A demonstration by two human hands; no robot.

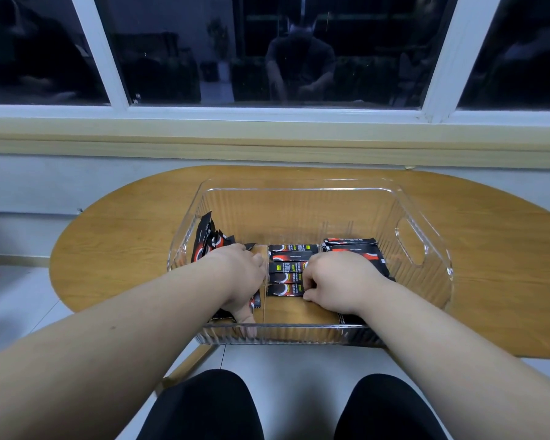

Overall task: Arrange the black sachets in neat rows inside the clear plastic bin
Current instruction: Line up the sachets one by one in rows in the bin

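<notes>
My right hand (337,281) is pinching the nearest of five black sachets (291,267) lying flat in the centre row of the clear bin (299,188); their print is too small to read. My left hand (238,276) is covering the left pile (204,239), and I cannot tell its grip. The bin's far half is showing bare floor, on the worktop (115,242).

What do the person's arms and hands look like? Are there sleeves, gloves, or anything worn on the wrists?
Both arms are bare as far as the picture shows: no sleeves and no gloves. The left hand and the right hand show no ring on the parts in view, and neither wrist carries a watch or bracelet.
</notes>
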